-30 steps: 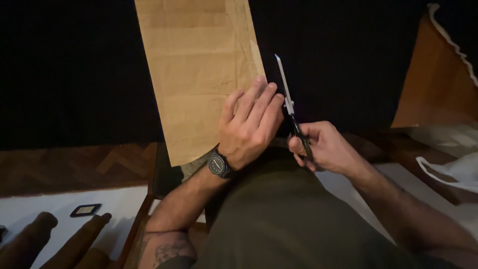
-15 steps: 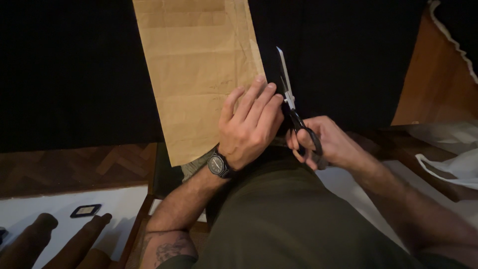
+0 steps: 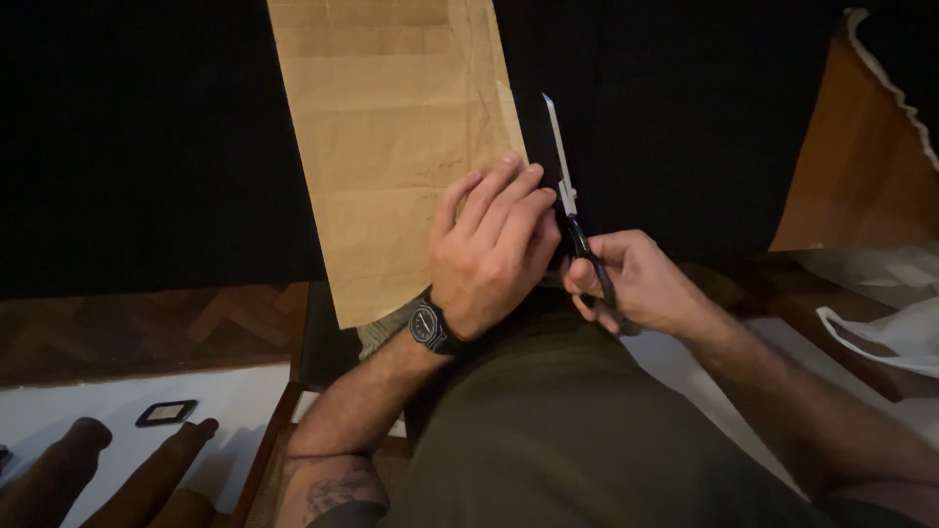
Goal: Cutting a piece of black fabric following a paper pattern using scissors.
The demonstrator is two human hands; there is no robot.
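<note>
A long sheet of brown paper [image 3: 391, 147] lies over a black surface [image 3: 147, 147] and reaches toward me. My left hand [image 3: 489, 244], with a black wristwatch [image 3: 430, 328], presses flat on the sheet's near right corner. My right hand [image 3: 636, 284] grips the black handles of a pair of scissors [image 3: 567, 196]. Their blades point away from me, just right of the paper's right edge and beside my left fingertips. Whether the blades touch the paper I cannot tell.
A brown board [image 3: 851, 166] with a pale torn edge leans at the right. White plastic sheeting [image 3: 890, 323] lies below it. At lower left, dark wooden rounded pieces [image 3: 117, 479] and a small black rectangular object [image 3: 166, 413] rest on a white surface. Parquet floor [image 3: 147, 328] shows at left.
The scissors have slid slightly forward along the paper's right edge and my right hand's grip shifted. My left hand has stayed pressed on the sheet.
</note>
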